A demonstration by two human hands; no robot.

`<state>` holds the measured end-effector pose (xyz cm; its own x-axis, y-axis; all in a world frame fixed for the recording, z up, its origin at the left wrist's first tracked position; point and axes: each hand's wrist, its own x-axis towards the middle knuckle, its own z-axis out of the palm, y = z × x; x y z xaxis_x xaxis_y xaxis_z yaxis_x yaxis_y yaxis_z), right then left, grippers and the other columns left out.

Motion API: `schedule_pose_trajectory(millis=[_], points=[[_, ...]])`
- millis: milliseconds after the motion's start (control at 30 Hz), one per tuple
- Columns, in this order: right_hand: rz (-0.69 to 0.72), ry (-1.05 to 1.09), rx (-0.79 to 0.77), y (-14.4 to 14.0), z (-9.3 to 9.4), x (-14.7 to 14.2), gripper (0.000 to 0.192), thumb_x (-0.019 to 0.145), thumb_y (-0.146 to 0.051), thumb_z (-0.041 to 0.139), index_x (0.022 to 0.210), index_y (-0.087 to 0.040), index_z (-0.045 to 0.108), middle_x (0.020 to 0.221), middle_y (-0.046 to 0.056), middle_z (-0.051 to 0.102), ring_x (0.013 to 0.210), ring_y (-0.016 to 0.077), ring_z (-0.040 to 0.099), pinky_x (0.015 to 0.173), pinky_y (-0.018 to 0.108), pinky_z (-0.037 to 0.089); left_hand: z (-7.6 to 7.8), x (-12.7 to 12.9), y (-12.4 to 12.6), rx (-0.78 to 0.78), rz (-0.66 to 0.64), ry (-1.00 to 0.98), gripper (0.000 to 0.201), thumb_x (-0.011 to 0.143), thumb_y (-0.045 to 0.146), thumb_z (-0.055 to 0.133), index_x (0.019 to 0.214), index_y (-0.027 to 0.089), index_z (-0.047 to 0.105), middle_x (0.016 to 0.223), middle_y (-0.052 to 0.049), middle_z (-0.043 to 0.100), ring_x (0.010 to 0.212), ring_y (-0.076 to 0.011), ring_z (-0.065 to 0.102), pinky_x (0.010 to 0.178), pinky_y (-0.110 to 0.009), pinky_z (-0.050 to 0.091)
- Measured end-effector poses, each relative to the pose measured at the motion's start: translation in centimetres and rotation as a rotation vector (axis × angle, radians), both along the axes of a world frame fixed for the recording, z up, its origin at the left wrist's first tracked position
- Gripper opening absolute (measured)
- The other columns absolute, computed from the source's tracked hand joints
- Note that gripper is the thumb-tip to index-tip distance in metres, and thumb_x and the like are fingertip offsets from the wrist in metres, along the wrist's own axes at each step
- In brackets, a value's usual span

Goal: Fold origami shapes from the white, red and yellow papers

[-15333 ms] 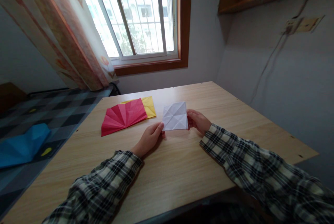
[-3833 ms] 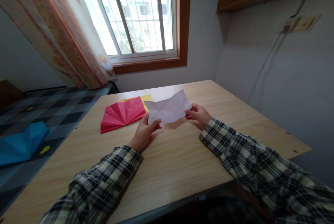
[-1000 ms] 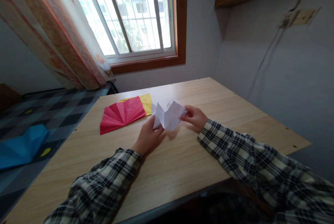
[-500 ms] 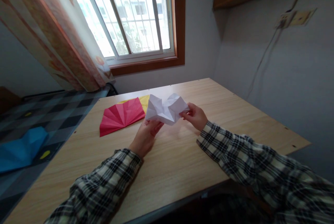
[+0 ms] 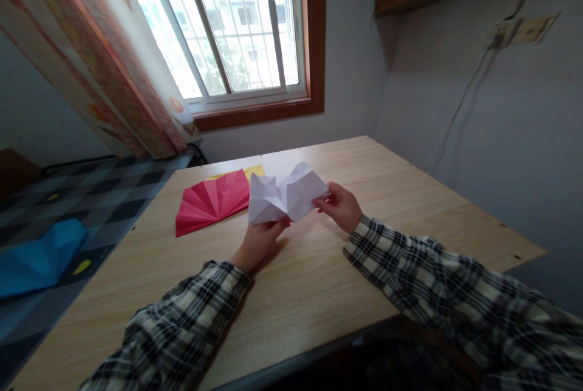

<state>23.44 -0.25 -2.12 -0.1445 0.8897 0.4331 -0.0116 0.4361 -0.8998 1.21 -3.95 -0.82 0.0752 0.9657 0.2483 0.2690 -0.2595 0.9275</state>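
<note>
In the head view, the creased white paper (image 5: 303, 200), partly folded, spans between both hands above the wooden table (image 5: 319, 294). The left hand (image 5: 262, 240) grips its near left edge, most fingers hidden by the sheet. The right hand (image 5: 341, 206) pinches its right end, thumb and fingertips drawn together on it.

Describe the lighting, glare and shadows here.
In the head view, daylight overexposes the sliding window; a pale sheen lies on the wooden tabletop near it; a soft shadow runs beside the left plaid sleeve; shading shows the folds in the white paper.
</note>
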Motion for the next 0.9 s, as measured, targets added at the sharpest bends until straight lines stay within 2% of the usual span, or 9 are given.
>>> schedule_pose_trajectory(millis=[167,333,400,500,600,667,733,800,900], points=[[-0.070,-0.146,0.157,-0.5,0.3,0.0,0.019,0.083,-0.040,0.070,0.086,-0.023,0.063,0.083,0.002,0.067,0.075,0.0165,0.063,0.066,0.031,0.060,-0.3,-0.5,0.2,0.245,0.040,0.194,0.012,0.078,0.033,0.070,0.083,0.023,0.073,0.088,-0.006,0.075,0.093,-0.0286,0.068,0.083,-0.038,0.056],[-0.116,-0.230,0.389,-0.8,0.3,-0.2,0.007,0.085,-0.029,0.066,0.086,-0.022,0.064,0.082,0.002,0.069,0.073,0.0143,0.064,0.062,0.026,0.060,-1.4,-2.1,1.1,0.558,-0.069,0.738,0.018,0.080,0.032,0.069,0.093,0.019,0.074,0.101,-0.010,0.075,0.092,-0.0289,0.067,0.084,-0.040,0.054],[-0.119,-0.251,0.447,-0.9,0.3,-0.2,0.004,0.087,-0.026,0.064,0.086,-0.022,0.064,0.080,0.001,0.069,0.072,0.0137,0.065,0.062,0.025,0.060,-1.7,-2.5,1.3,0.658,-0.069,0.842,0.021,0.081,0.034,0.069,0.093,0.018,0.074,0.098,-0.012,0.074,0.089,-0.0294,0.067,0.081,-0.041,0.054],[-0.126,-0.262,0.478,-1.2,0.3,-0.1,0.010,0.086,-0.024,0.065,0.096,-0.023,0.064,0.087,0.001,0.072,0.073,0.0143,0.068,0.064,0.027,0.061,-1.7,-2.5,1.4,0.647,-0.057,0.774,0.019,0.085,0.035,0.065,0.089,0.018,0.072,0.091,-0.010,0.074,0.082,-0.0262,0.067,0.075,-0.037,0.054],[-0.143,-0.243,0.460,-1.5,0.2,0.0,0.044,0.085,-0.024,0.068,0.127,-0.024,0.056,0.103,0.005,0.075,0.075,0.0168,0.070,0.069,0.032,0.062,-1.5,-1.9,1.0,0.477,-0.001,0.514,0.020,0.089,0.034,0.059,0.085,0.018,0.070,0.082,-0.006,0.073,0.072,-0.0207,0.064,0.069,-0.031,0.053],[-0.139,-0.214,0.420,-1.7,0.1,-0.1,0.067,0.085,-0.026,0.069,0.146,-0.024,0.042,0.100,0.006,0.076,0.075,0.0186,0.071,0.074,0.036,0.063,-1.5,-1.5,0.8,0.396,0.026,0.396,0.022,0.089,0.036,0.058,0.081,0.017,0.068,0.076,-0.005,0.072,0.067,-0.0186,0.062,0.063,-0.028,0.051],[-0.120,-0.182,0.378,-1.8,0.0,-0.2,0.078,0.085,-0.028,0.070,0.153,-0.023,0.033,0.097,0.006,0.077,0.079,0.0204,0.073,0.080,0.039,0.062,-1.5,-1.2,0.6,0.358,0.038,0.333,0.024,0.088,0.036,0.059,0.077,0.016,0.065,0.071,-0.005,0.070,0.063,-0.0176,0.060,0.060,-0.027,0.050],[-0.099,-0.181,0.357,-1.7,0.0,-0.3,0.067,0.085,-0.031,0.071,0.146,-0.022,0.046,0.102,0.007,0.077,0.089,0.0220,0.073,0.086,0.040,0.060,-1.3,-1.1,0.5,0.337,0.036,0.301,0.023,0.087,0.036,0.060,0.075,0.017,0.064,0.069,-0.004,0.069,0.062,-0.0170,0.059,0.059,-0.027,0.049],[-0.052,-0.221,0.340,-1.4,0.0,-0.3,0.030,0.085,-0.035,0.070,0.113,-0.022,0.070,0.103,0.006,0.077,0.094,0.0228,0.073,0.088,0.039,0.058,-0.8,-1.0,0.3,0.387,-0.020,0.334,0.022,0.088,0.036,0.061,0.078,0.018,0.065,0.077,-0.005,0.070,0.069,-0.0187,0.061,0.065,-0.029,0.051]])
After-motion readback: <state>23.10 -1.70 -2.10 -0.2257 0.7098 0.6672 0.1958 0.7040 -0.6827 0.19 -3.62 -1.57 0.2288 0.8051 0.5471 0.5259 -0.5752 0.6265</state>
